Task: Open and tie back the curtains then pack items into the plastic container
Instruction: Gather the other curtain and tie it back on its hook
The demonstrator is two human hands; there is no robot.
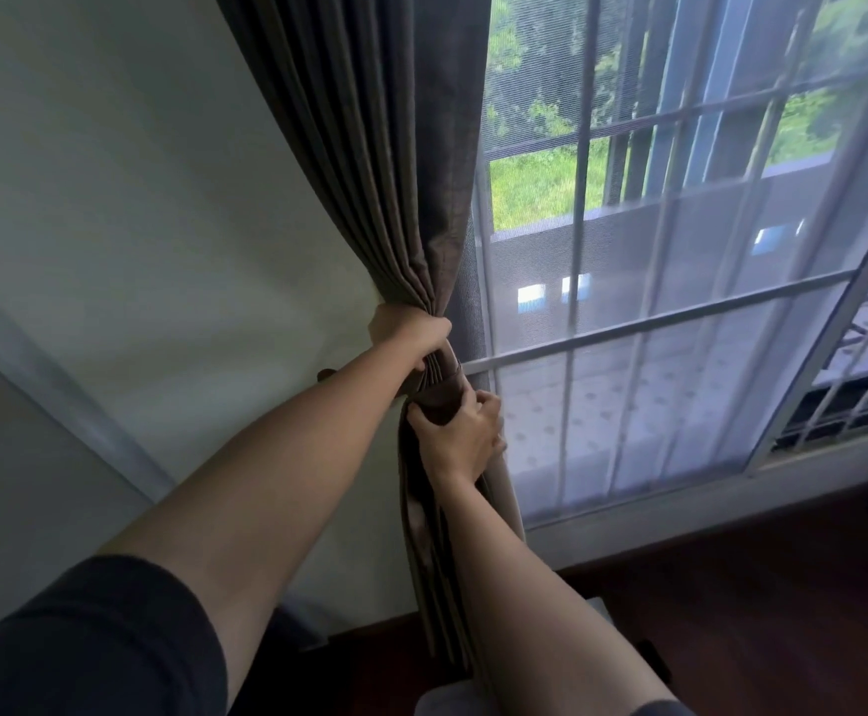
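Left hand [411, 333] is clenched tight round the gathered curtain [369, 147], fingers wrapped over the bunched pleats, squeezing the grey-brown cloth into a narrow neck. Right hand [460, 436] sits just below it, thumb and fingers curled into the same bundle, grasping a glossier brown fold [444, 392] that shows between my two hands. Both arms are stretched out, the left one coming from a dark sleeve [85, 638].

Above my left fist the curtain fans up and left across the pale wall [137, 198]; below my right hand it hangs in a slim column down towards the dark wooden floor [731, 586]. A small dark knob [325, 375] pokes out from the wall just behind my left forearm.

To the right, the window is uncovered by the heavy cloth, with a sheer white layer [680, 379] over it, bars [581, 250] behind that, and green plants outside.

Down at the bottom edge, under my right forearm, there's something pale [452, 702]. It may be the plastic container, but so little shows that I can't tell, nor what it holds.
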